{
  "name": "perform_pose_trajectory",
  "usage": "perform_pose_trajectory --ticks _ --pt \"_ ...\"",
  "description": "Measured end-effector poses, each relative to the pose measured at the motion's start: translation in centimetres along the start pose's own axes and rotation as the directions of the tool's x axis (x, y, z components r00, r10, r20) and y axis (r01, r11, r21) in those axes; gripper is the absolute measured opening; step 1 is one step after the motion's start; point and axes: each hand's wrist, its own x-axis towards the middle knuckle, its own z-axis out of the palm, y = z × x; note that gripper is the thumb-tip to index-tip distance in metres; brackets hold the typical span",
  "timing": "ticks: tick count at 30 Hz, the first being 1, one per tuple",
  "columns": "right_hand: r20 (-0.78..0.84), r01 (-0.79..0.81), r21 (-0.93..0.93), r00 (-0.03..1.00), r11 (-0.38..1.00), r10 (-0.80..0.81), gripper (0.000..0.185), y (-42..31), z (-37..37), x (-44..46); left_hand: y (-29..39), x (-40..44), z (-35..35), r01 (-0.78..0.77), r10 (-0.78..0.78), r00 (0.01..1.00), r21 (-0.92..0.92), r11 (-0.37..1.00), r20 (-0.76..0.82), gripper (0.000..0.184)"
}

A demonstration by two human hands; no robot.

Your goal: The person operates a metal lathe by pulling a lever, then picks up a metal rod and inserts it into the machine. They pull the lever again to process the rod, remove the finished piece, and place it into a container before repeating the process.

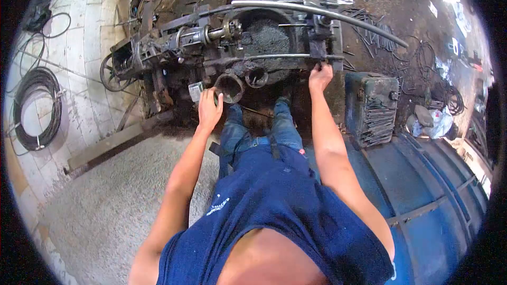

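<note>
- Navy shirt (274,190), one: small white lettering (218,207) on the left chest, too small to read.
- Legible texts, labels, brands, numbers or signs: none.

Machine (187,39), upper centre: dark metal, matt, grimy. Long bar (319,12) above it: smooth bright metal, glossy. Chips (266,37) in its middle: grey, rough, granular. Box (368,97), right of centre: scuffed metal by the look. Shirt (274,195), bottom centre: matt cloth. Jeans (236,133): faded denim. Floor (121,184), lower left: rough, speckled.
</note>
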Motion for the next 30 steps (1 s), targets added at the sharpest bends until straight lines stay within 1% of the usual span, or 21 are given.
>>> perform_pose_trajectory --ticks 3,4,7,8,9,11,12,13,15,16,17,19,20,21,23,25,26,27,28,29,30 --pt "0.039 -0.012 -0.129 0.999 0.992 0.017 0.016 0.0 1.2 -0.4 -2.6 -2.8 0.7 0.176 -0.173 0.982 -0.037 0.984 0.07 0.021" --pt "0.046 -0.036 -0.161 0.998 0.986 0.044 0.017 -0.3 1.1 -0.6 -3.5 -3.7 1.7 0.266 -0.265 0.964 -0.084 0.96 0.019 0.018" --pt "-0.001 -0.032 -0.158 0.999 0.987 0.033 0.017 -1.2 0.8 -0.6 -8.4 -6.7 6.0 0.428 -0.432 0.901 -0.105 0.898 -0.022 0.029" --pt "-0.071 0.003 -0.065 0.997 0.998 -0.008 0.016 -1.3 0.5 -0.6 -9.6 -7.1 7.1 0.549 -0.542 0.835 -0.172 0.818 0.089 0.033" --pt "-0.081 0.005 -0.074 0.997 0.997 -0.011 0.016 -1.9 -0.6 -0.9 -11.7 -7.7 9.1 0.729 -0.669 0.681 -0.358 0.583 0.298 0.038" --pt "0.125 -0.141 0.125 0.984 0.982 0.125 0.016 -4.0 -3.9 -1.5 -11.6 -6.8 10.5 0.868 -0.777 0.341 -0.494 0.045 0.529 0.049" --pt "0.089 -0.047 0.173 0.995 0.984 0.032 0.015 -3.4 -4.4 -1.7 -11.8 -6.7 11.0 0.844 -0.746 0.332 -0.534 -0.038 0.578 0.058" --pt "0.047 0.032 0.195 0.998 0.98 -0.042 0.016 -3.1 -5.4 -1.7 -12.1 -6.5 11.5 0.846 -0.74 0.332 -0.531 -0.04 0.586 0.058" --pt "0.0 -0.026 0.399 1.0 0.916 0.028 0.016 -0.5 -5.3 -0.1 -12.9 -5.6 12.3 0.778 -0.643 0.352 -0.594 -0.202 0.68 0.052" --pt "0.099 -0.177 0.556 0.984 0.812 0.147 0.014 -0.9 -6.0 1.5 -12.4 -4.8 11.4 0.759 -0.528 0.371 -0.577 -0.302 0.764 0.043" --pt "0.138 -0.236 0.526 0.972 0.817 0.191 0.014 -2.8 -7.6 3.3 -11.3 -4.2 10.3 0.776 -0.533 0.352 -0.559 -0.294 0.769 0.034" --pt "0.067 -0.159 0.658 0.986 0.736 0.153 0.021 -0.8 -5.6 7.9 -12.4 -4.4 11.1 0.862 -0.632 0.394 -0.508 0.001 0.667 0.035" --pt "0.069 -0.142 0.648 0.989 0.749 0.127 0.022 -2.7 -6.1 9.8 -11.8 -4.5 10.4 0.859 -0.642 0.39 -0.511 -0.004 0.661 0.035" --pt "0.001 -0.019 0.669 1.0 0.743 0.025 0.023 -2.9 -5.0 12.3 -10.7 -4.2 9.1 0.827 -0.682 0.437 -0.561 0.047 0.586 0.038" --pt "0.183 -0.202 0.883 0.979 0.424 0.085 0.024 -3.2 -2.5 16.4 -8.4 -3.7 6.0 0.793 -0.727 0.476 -0.599 0.111 0.495 0.042" --pt "0.087 0.061 0.79 0.974 0.61 -0.21 0.024 -3.8 -1.4 18.2 -7.1 -3.7 3.8 0.76 -0.742 0.533 -0.615 0.209 0.407 0.05" --pt "0.091 0.052 0.795 0.975 0.604 -0.204 0.024 -4.3 -1.3 19.0 -7.8 -3.7 3.6 0.796 -0.758 0.596 -0.326 0.511 0.265 0.054" --pt "0.18 0.024 0.742 0.956 0.67 -0.234 0.024 -5.2 -1.5 19.9 -7.7 -3.3 2.9 0.796 -0.76 0.596 -0.318 0.515 0.259 0.054" --pt "0.269 0.004 0.68 0.929 0.733 -0.255 0.025 -5.8 -1.4 20.6 -6.8 -2.6 1.4 0.72 -0.703 0.693 -0.127 0.682 0.157 0.054" --pt "0.271 -0.003 0.683 0.93 0.73 -0.25 0.025 -6.0 -0.6 21.2 -5.4 -1.4 -0.4 0.606 -0.612 0.786 0.086 0.791 0.083 0.055" --pt "0.298 0.012 0.724 0.896 0.689 -0.329 0.025 -5.9 0.4 21.8 -2.5 1.1 -3.4 0.651 -0.639 0.749 -0.016 0.759 0.178 0.051"
